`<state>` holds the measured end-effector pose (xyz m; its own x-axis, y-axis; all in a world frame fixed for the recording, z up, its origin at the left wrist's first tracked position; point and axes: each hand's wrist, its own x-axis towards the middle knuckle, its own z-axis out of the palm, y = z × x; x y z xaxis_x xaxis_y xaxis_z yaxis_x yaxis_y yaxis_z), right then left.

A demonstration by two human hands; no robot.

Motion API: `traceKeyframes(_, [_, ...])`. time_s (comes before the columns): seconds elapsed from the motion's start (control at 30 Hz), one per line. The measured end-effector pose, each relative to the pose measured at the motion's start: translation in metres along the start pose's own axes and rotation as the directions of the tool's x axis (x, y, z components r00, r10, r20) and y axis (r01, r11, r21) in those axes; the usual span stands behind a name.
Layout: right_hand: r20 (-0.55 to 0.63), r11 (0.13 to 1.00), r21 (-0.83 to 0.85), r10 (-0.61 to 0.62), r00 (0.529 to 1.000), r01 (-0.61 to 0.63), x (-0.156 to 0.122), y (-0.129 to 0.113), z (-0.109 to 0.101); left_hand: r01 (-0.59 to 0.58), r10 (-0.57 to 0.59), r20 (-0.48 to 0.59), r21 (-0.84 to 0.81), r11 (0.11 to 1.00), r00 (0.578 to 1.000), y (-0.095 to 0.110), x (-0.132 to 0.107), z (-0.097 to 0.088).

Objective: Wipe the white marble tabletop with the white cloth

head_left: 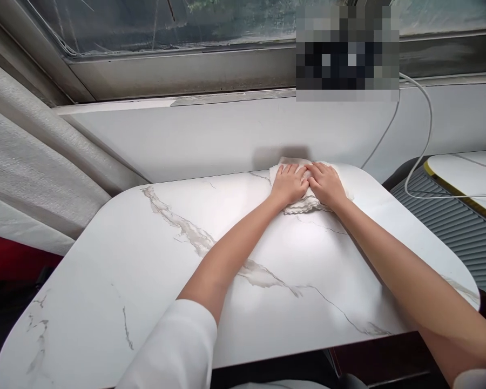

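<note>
We note our left hand (pixel 290 185) and right hand (pixel 326 185) side by side, palms down, on a rumpled off-white cloth (pixel 302 206). Fingers of both lie extended over the fabric, unclenched; we cannot tell whether any fold is pinched beneath. The cloth rests on the white veined table (pixel 105 270), right of middle, near its far edge. Beyond that edge we see a white wall (pixel 178 138); a pale curtain (pixel 44 140) hangs at left.

Off-white cloth (pixel 303 205), rumpled, lying on tabletop (pixel 105 243), near its back edge
</note>
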<state>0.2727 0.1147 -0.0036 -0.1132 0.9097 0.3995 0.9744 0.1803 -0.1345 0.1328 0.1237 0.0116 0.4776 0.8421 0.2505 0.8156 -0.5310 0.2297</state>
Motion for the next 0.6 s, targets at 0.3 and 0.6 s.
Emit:
traceKeyframes(0.3, [0.025,0.994,0.096,-0.045,0.999,0.043,0.026,-0.036,0.014,0.091,-0.088,-0.056,0.039,0.995,0.995,-0.034,-0.011,-0.010])
traceKeyframes(0.6, [0.110,0.993,0.077,-0.099,0.989,0.091,-0.001,-0.074,0.002,0.180,-0.174,-0.068,0.101,0.978,0.982,-0.036,-0.057,-0.021])
